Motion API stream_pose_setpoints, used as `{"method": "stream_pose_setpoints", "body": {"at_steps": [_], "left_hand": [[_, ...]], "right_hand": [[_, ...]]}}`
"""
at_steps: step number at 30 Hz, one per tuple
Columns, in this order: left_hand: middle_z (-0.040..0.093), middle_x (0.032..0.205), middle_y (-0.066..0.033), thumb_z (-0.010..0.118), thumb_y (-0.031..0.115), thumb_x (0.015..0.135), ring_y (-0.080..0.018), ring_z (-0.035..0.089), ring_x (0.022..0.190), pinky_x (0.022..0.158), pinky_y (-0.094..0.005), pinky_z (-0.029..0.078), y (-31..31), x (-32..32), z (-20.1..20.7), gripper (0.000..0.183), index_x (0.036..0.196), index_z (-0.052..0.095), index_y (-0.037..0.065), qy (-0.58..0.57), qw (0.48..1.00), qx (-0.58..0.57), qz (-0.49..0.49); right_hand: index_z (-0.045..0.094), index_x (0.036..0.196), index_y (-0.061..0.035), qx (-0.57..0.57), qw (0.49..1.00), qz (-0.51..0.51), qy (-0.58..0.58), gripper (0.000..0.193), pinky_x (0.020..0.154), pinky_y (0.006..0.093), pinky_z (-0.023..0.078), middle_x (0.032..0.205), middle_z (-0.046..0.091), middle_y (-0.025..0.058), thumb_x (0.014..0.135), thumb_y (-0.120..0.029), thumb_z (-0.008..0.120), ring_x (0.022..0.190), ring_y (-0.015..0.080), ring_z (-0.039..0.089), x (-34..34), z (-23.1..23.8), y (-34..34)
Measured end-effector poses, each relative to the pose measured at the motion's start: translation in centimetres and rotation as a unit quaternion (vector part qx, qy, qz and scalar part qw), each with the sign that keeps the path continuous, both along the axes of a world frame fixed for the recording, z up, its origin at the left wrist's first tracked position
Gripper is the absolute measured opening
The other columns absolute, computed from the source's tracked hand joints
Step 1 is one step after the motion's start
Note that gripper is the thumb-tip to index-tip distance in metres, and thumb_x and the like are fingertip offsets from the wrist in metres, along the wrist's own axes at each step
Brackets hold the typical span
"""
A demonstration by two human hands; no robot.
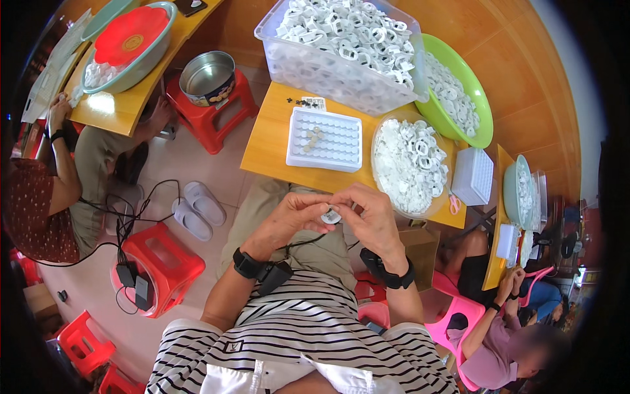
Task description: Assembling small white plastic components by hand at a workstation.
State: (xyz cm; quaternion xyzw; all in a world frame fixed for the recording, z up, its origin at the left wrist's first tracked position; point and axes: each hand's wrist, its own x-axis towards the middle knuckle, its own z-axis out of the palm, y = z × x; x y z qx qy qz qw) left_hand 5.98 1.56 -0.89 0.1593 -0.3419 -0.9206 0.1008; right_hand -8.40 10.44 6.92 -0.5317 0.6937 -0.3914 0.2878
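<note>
A small white plastic part [331,216] with a dark spot in it is pinched between my two hands, above my lap. My left hand [295,215] grips it from the left with thumb and forefinger. From the other side, my right hand [365,211] has its fingertips closed on the same piece; its thumb and finger hide part of it. Just beyond my hands, on the yellow table, a white compartment tray [341,141] carries several small round metallic pieces [314,136]. A round clear tub [408,164] heaped with similar white parts stands to the right of the tray.
A big translucent bin [328,72] of white parts and a green basin [485,125] fill the table's far side. Small black pieces [302,102] lie behind the tray. Pink scissors [454,203] rest near the right edge. Red stools [161,262] and cables are on the left floor; co-workers sit both sides.
</note>
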Motion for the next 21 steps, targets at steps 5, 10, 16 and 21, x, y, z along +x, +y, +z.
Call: {"method": "stream_pose_setpoints", "body": {"at_steps": [5,10,16,21], "left_hand": [[0.060,0.104,-0.0129,0.053,0.016,0.089,-0.0190,0.062,0.089,0.078,-0.0280,0.053,-0.7,0.9,-0.4,0.029,0.113,0.055,-0.001,0.032,0.998,0.041,0.047],[0.060,0.104,-0.0134,0.050,0.012,0.090,-0.0211,0.062,0.093,0.080,-0.0278,0.052,-1.1,1.2,0.3,0.028,0.115,0.052,-0.001,0.055,0.983,0.092,0.151],[0.058,0.108,-0.0144,0.049,0.011,0.091,-0.0241,0.060,0.097,0.086,-0.0303,0.051,-1.5,1.8,0.1,0.029,0.117,0.049,-0.002,0.075,0.973,0.109,0.188],[0.054,0.112,-0.0226,0.050,0.012,0.090,-0.0245,0.060,0.098,0.084,-0.0294,0.051,-1.5,1.8,-0.2,0.030,0.117,0.047,0.000,0.065,0.972,0.115,0.194]], "right_hand": [[0.064,0.084,-0.0014,-0.070,0.996,-0.038,0.048,0.009,0.052,0.0229,0.041,0.072,0.059,0.0056,0.076,0.000,0.061,0.059,0.0123,0.053,-0.2,0.2,-2.8],[0.063,0.083,-0.0023,-0.114,0.975,-0.124,0.142,0.010,0.057,0.0330,0.042,0.073,0.056,0.0102,0.076,-0.009,0.060,0.064,0.0244,0.056,-1.9,-2.6,-7.4],[0.065,0.081,-0.0048,-0.071,0.962,-0.154,0.213,0.012,0.060,0.0373,0.042,0.073,0.055,0.0100,0.074,-0.015,0.063,0.067,0.0269,0.056,-1.9,-4.1,-9.2],[0.064,0.078,-0.0054,-0.065,0.970,-0.151,0.181,0.010,0.059,0.0363,0.042,0.072,0.056,0.0087,0.073,-0.014,0.064,0.066,0.0262,0.057,-1.7,-4.6,-9.6]]}}
